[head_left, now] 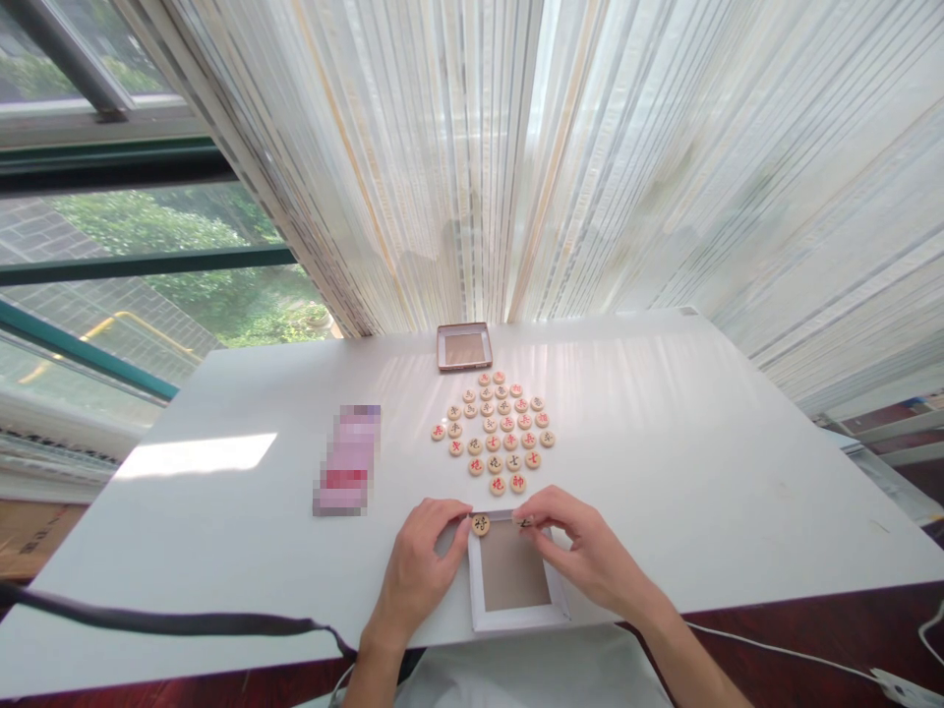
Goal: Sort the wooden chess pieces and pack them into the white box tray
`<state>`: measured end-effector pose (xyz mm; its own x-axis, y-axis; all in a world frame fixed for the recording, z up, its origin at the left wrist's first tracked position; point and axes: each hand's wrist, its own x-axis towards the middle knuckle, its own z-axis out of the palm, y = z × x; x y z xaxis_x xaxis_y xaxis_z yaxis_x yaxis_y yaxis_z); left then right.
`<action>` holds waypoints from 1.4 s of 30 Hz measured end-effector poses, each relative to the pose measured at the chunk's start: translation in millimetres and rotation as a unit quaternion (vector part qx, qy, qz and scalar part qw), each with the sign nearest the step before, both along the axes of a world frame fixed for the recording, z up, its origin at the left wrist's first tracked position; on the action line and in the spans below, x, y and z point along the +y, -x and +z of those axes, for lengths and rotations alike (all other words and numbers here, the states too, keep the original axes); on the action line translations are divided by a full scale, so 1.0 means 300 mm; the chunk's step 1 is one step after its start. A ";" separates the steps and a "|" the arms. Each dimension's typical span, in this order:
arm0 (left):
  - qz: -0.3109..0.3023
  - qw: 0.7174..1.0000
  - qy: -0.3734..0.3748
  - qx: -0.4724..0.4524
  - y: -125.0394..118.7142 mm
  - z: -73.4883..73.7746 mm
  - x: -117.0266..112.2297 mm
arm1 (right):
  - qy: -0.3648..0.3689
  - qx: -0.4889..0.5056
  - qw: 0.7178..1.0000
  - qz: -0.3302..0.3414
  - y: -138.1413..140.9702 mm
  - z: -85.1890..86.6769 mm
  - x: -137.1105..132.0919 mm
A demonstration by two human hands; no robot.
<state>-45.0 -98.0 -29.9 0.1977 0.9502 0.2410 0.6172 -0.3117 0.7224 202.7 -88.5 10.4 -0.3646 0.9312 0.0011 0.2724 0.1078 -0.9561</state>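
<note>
A shallow white box (479, 590) with a brown bottom lies at the table's near edge. One round wooden chess piece (481, 525) lies in its far left corner. My left hand (422, 560) rests on the box's left side, fingertips curled at the far left corner by that piece. My right hand (582, 551) lies over the right side and pinches a second piece (524, 522) at the far rim. Beyond the box, several wooden pieces (496, 431) with red and black characters lie face up in a cluster.
A brown-rimmed box lid (464, 346) sits behind the pieces near the curtain (560, 157). A blurred pink packet (348, 472) lies left of the pieces. A dark strap (162, 621) crosses the white table (700, 452) at the near left. A white cable (811, 661) runs at the right.
</note>
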 end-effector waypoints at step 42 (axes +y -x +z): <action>-0.002 1.000 0.000 -0.007 0.003 -0.006 -0.002 | -0.054 -0.028 0.998 0.015 0.076 -0.004 -0.029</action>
<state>-46.0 -98.7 -31.7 0.1982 0.9493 0.2440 0.6064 -0.3144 0.7304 179.8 -97.2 9.3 -0.3955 0.9149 0.0808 0.3193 0.2195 -0.9219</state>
